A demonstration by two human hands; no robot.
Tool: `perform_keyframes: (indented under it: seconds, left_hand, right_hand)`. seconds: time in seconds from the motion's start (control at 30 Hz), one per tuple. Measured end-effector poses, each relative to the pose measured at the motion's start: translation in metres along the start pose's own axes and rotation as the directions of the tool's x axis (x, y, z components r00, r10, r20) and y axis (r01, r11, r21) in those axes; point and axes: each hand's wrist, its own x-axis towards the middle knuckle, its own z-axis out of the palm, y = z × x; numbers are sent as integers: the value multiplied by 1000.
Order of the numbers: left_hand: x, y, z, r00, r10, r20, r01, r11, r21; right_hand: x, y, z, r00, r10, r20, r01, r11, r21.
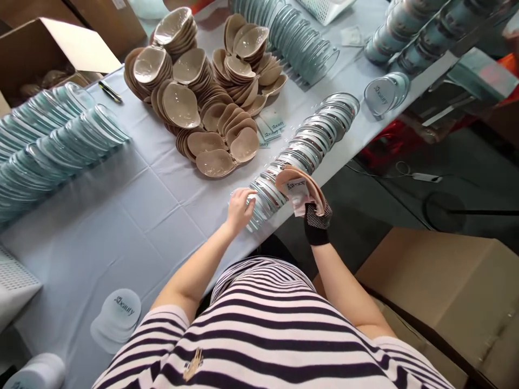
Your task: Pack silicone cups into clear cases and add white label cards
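Observation:
My left hand rests its fingertips on the near end of a slanting row of clear plastic shells that runs along the table edge. My right hand, in a black mesh glove, holds a beige cup-shaped pad with a printed card just above that row's near end. A big pile of beige pads lies farther back on the light blue tablecloth.
Long rows of teal-tinted shells lie at the left and at the back. A stack of printed cards sits near me. An open carton stands far left, a cardboard box on the floor to the right.

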Motion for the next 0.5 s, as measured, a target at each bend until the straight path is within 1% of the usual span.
perform_keyframes:
  seconds: [0.03,0.07,0.1,0.13,0.2,0.3,0.37,0.43,0.5]
  left_hand:
    - [8,-8,-4,993,55,104,-67,991,118]
    - [15,-14,-5,975,96,202,-136,972,193]
    - [21,-20,-4,954,126,272,-193,953,233]
    - [25,-23,-2,940,146,309,-229,940,252]
    - [29,-27,3,934,155,322,-245,934,262]
    - [26,-27,7,937,131,323,-223,938,266]
    - [23,-27,7,940,115,322,-185,963,195]
    - [19,-27,6,943,110,313,-139,988,72]
    - [16,-28,4,942,112,315,-115,993,-10]
  right_hand:
    - [-4,-1,0,998,26,-54,-27,1000,-5]
    - [-10,-4,2,994,36,-101,-37,999,-6]
    - [-17,-8,5,991,29,-133,-30,1000,-6]
    - [-23,-13,10,989,11,-148,-13,1000,-9]
    - [-34,-23,21,990,-9,-140,7,1000,-13]
    - [-41,-29,34,988,43,-147,-41,999,17]
    - [-42,-27,38,985,69,-160,-62,997,50]
    - [-42,-24,40,983,66,-169,-54,996,77]
    - [-42,-21,42,979,72,-191,-53,993,104]
